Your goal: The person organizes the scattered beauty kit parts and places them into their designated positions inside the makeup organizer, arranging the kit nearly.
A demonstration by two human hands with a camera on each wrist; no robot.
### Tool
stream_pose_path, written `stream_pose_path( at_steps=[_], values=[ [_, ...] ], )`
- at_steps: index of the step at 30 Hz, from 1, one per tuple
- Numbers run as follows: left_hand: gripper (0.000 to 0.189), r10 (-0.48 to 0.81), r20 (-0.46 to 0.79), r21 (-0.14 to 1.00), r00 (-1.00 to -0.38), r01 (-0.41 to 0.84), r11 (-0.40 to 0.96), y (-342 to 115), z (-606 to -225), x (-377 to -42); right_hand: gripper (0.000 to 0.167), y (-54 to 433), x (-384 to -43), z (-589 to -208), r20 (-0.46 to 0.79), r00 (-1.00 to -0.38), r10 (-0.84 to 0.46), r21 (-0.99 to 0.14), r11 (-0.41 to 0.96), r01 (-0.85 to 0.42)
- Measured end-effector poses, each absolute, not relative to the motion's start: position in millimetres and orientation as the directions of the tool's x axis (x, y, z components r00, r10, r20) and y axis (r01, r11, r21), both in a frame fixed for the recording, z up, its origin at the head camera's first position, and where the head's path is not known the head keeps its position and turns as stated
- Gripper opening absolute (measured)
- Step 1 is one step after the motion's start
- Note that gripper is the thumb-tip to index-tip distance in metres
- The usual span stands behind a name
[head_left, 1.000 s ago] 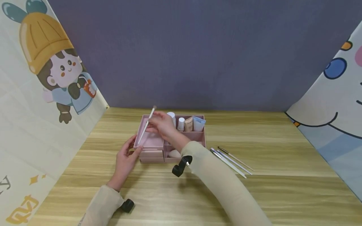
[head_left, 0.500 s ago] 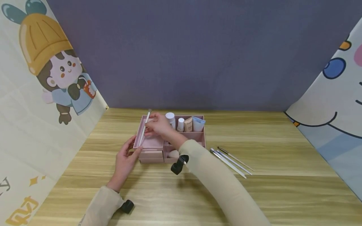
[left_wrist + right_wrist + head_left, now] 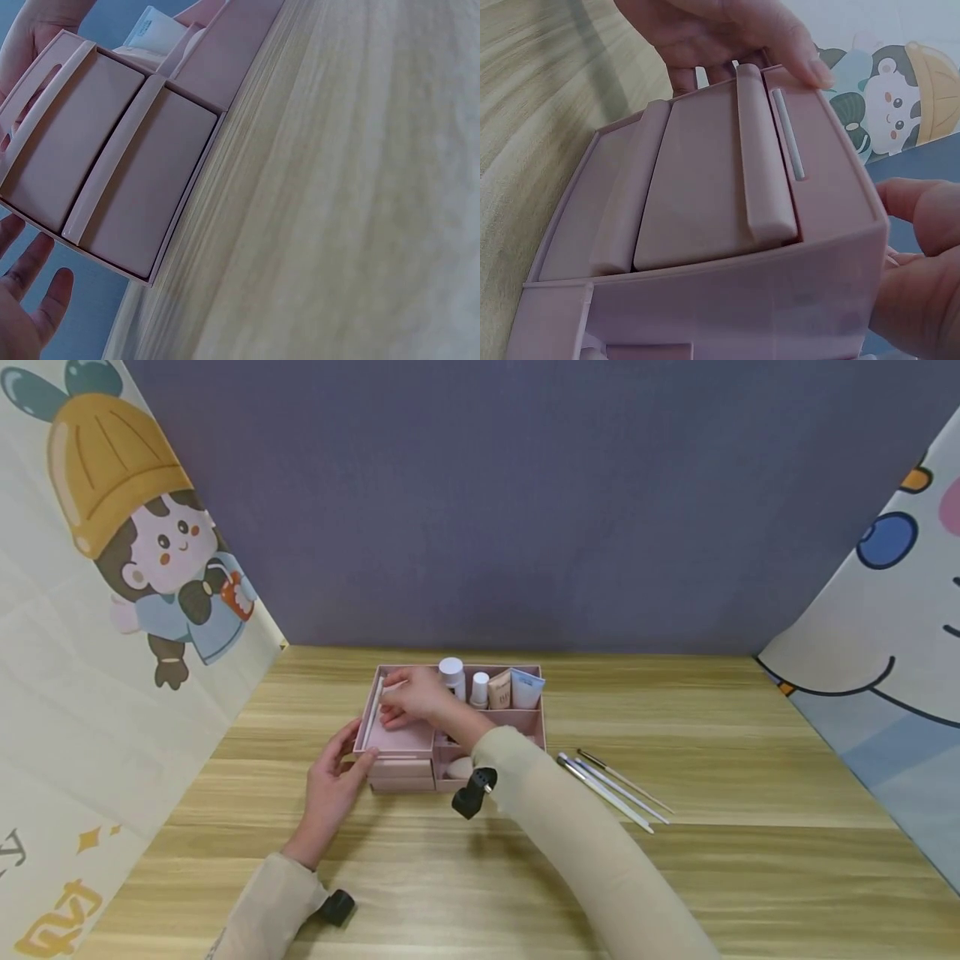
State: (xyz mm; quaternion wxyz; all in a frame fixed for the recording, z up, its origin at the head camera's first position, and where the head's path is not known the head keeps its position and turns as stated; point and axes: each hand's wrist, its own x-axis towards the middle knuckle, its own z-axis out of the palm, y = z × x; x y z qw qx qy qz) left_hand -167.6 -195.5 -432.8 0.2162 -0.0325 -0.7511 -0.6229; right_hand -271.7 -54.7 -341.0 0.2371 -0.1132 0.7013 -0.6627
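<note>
A pink desktop organizer (image 3: 397, 772) stands on the table, with two drawers (image 3: 697, 172) under its top tray at the left. My left hand (image 3: 335, 777) grips its front left corner, thumb on the top edge and fingers against the side. A white-handled makeup brush (image 3: 372, 714) lies along the left wall of the top tray. Over that tray is my right hand (image 3: 420, 693), bent fingers close beside the brush; whether they still pinch it is hidden. In the right wrist view, part of the right hand (image 3: 922, 262) shows behind the tray wall.
The organizer's back row holds a white-capped jar (image 3: 452, 672), a small white-capped bottle (image 3: 480, 689), a beige tube (image 3: 500, 691) and a light blue tube (image 3: 527, 690). A pale sponge (image 3: 459, 767) sits in the front compartment. Several slim brushes (image 3: 611, 793) lie on the table at right.
My right hand has lowered the brush from a tilted position above the tray to lie along its left wall, moving slightly left. My left hand has stayed at the corner.
</note>
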Motion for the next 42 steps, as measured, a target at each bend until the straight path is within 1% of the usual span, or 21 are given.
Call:
stream_pose_path(
  at_steps=[9, 14, 17, 25, 37, 42],
  values=[
    [0.051, -0.223, 0.376, 0.921, -0.899, 0.337, 0.195, -195, -432, -166, 0.034, -54, -271, -344, -0.155, -0.862, -0.483, -0.988, 0.094, 0.125],
    [0.05, -0.222, 0.37, 0.923, -0.902, 0.33, 0.196, -195, -432, -166, 0.036, -50, -269, -340, -0.137, -0.862, -0.489, -0.99, 0.031, 0.14],
    [0.051, -0.221, 0.361, 0.926, -0.906, 0.32, 0.2, -196, -432, -166, 0.037, -44, -265, -336, -0.113, -0.851, -0.513, -0.99, -0.015, 0.14],
    [0.052, -0.214, 0.369, 0.921, -0.904, 0.324, 0.218, -197, -433, -167, 0.039, -19, -259, -323, -0.068, -0.821, -0.566, -0.991, -0.055, 0.12],
    [0.052, -0.224, 0.358, 0.925, -0.906, 0.311, 0.22, -195, -433, -167, 0.04, 26, -255, -323, 0.001, -0.836, -0.549, -0.999, -0.032, 0.019],
    [0.05, -0.219, 0.362, 0.922, -0.906, 0.315, 0.224, -195, -433, -168, 0.037, 44, -253, -325, 0.014, -0.843, -0.538, -0.999, -0.048, 0.013]
  ],
)
